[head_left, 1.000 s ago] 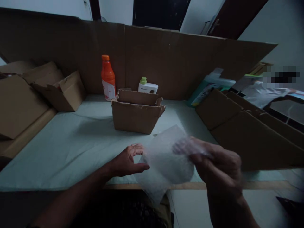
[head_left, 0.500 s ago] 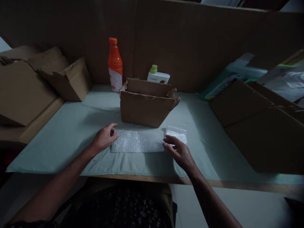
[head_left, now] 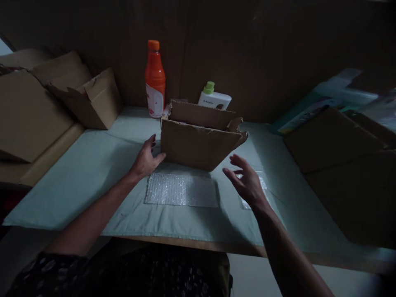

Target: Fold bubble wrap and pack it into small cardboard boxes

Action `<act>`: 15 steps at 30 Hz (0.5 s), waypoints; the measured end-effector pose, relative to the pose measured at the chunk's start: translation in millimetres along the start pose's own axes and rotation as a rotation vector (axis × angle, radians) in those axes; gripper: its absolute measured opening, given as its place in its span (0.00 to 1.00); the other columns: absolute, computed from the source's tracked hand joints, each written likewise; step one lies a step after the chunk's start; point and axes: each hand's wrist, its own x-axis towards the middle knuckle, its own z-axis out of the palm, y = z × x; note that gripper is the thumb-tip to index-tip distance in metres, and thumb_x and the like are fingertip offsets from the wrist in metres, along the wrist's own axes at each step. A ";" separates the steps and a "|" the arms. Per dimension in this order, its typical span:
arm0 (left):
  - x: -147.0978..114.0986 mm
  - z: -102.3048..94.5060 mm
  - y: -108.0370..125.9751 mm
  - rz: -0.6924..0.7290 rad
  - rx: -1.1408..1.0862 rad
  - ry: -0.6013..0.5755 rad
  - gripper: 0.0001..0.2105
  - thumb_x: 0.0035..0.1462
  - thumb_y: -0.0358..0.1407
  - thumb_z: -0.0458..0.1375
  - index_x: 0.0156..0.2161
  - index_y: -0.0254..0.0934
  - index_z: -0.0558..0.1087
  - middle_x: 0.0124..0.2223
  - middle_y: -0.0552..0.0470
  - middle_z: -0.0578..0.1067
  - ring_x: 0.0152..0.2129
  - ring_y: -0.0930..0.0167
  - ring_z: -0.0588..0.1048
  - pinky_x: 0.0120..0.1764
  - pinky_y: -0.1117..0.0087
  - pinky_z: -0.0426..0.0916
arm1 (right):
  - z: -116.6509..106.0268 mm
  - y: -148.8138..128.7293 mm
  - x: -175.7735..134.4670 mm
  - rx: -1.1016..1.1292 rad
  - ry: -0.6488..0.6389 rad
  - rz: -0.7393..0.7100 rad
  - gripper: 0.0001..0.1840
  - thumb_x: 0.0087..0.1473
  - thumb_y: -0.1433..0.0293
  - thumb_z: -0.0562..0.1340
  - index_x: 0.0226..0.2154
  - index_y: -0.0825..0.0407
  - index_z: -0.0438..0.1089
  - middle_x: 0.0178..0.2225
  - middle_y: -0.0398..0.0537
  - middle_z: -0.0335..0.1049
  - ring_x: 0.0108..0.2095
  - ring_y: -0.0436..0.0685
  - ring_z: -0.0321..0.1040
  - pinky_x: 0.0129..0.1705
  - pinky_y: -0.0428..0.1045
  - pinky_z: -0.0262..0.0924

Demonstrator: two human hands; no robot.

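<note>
An open-topped cardboard box (head_left: 198,144) with torn edges stands in the middle of the cloth-covered table. My left hand (head_left: 147,159) is at its left lower corner, fingers apart; whether the thumb touches the cardboard I cannot tell. My right hand (head_left: 246,179) is open near the box's lower right side, apart from it, holding nothing. In front of the box a sheet of bubble wrap (head_left: 182,189) lies flat. A smaller piece of bubble wrap (head_left: 245,203) lies partly hidden under my right hand. The inside of the box is mostly hidden.
Behind the box stand an orange bottle (head_left: 155,78) and a white bottle with a green cap (head_left: 215,99). Cardboard boxes (head_left: 31,111) fill the left side. A large carton (head_left: 349,177) and a teal bottle (head_left: 309,107) are at the right. A cardboard wall (head_left: 232,49) closes the back.
Both hands have moved forward from the bubble wrap toward the sides of the box. The small bubble wrap piece now lies farther right of the larger sheet. The view has shifted slightly.
</note>
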 end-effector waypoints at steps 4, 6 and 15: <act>13.4 23.5 10.4 0.014 -0.124 -0.091 0.30 0.54 0.34 0.58 0.63 0.33 0.63 0.57 0.40 0.75 0.51 0.58 0.76 0.54 0.55 0.72 | 36.3 -9.3 45.0 0.263 -0.092 0.048 0.29 0.51 0.48 0.65 0.46 0.53 0.71 0.44 0.55 0.78 0.44 0.64 0.74 0.38 0.55 0.71; 10.8 26.9 8.0 0.029 -0.118 -0.082 0.28 0.55 0.33 0.57 0.63 0.34 0.63 0.57 0.41 0.75 0.52 0.58 0.75 0.54 0.56 0.72 | 44.6 -6.5 56.1 0.306 -0.090 0.047 0.29 0.50 0.48 0.66 0.45 0.53 0.71 0.43 0.54 0.78 0.43 0.63 0.74 0.38 0.54 0.70; -39.4 2.6 9.8 0.196 0.193 0.084 0.31 0.62 0.36 0.56 0.68 0.36 0.56 0.67 0.39 0.65 0.65 0.57 0.63 0.67 0.51 0.57 | 42.2 -6.1 3.5 0.008 0.086 -0.099 0.23 0.64 0.58 0.57 0.57 0.52 0.67 0.54 0.63 0.73 0.53 0.68 0.71 0.52 0.66 0.68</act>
